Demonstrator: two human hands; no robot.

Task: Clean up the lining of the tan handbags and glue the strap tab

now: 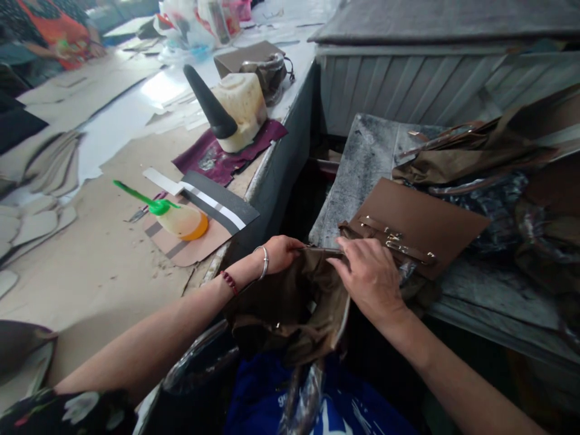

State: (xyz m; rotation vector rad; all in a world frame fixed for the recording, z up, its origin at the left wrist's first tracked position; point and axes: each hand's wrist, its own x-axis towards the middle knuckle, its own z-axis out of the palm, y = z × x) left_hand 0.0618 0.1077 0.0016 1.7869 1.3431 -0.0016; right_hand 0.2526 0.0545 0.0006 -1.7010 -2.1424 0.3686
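Note:
A brown handbag (290, 296) sits in my lap with its mouth open toward me and its dark lining showing. My left hand (281, 254) pinches the far rim near the left corner; its fingertips are partly hidden behind the edge. At the right corner, my right hand (374, 275) grips the same rim between thumb and fingers. Just beyond that hand lies a flat brown panel (430, 223) with straps and metal fittings; I cannot tell whether it joins the bag. Plastic-wrapped handles (303, 396) hang at the bag's near side, over blue cloth.
On the worktable at left lie a glue bottle (181, 222) with a green nozzle, cut pieces (40, 217), and a stained plastic container (244, 106) on purple material. More brown bags (471, 151) rest on the grey bench (348, 163) at right. Another person (58, 30) is at far left.

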